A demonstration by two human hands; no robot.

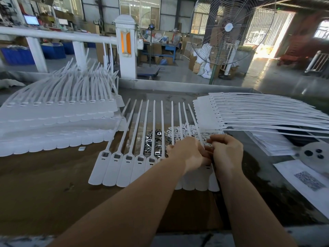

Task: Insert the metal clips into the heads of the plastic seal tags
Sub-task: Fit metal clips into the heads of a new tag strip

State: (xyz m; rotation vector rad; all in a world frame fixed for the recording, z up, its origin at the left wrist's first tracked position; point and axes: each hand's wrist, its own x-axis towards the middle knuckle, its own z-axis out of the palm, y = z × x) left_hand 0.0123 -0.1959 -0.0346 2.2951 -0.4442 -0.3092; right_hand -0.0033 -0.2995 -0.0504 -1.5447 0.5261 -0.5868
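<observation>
Nearest the viewer, both forearms reach to 12 o'clock over the brown bench top point(44, 184). The left hand point(188, 154) lies knuckles up on the right end of the flat row of seal tags point(124, 168); whether its fingers grip anything cannot be told. The right hand point(226, 150), at 3 o'clock of the left and touching it, has its fingers curled as if pinching something small; the item is hidden.

The row's heads point toward the viewer, straps fanning away. Visible head windows at the left show grey metal, judged already fitted.

Just beyond the hands lies the loose heap of metal clips point(153, 141), with white plastic pieces point(179, 133) at its 3 o'clock.

Handling, as judgement: clips are light, stiff, small and slippery, best pinched by the edges. Tags are light, with whippy straps; steady them at the stiff head, not the strap.

Farther, stacked tags point(53, 122) at 10 o'clock and another stack point(258, 111) at 2 o'clock
</observation>
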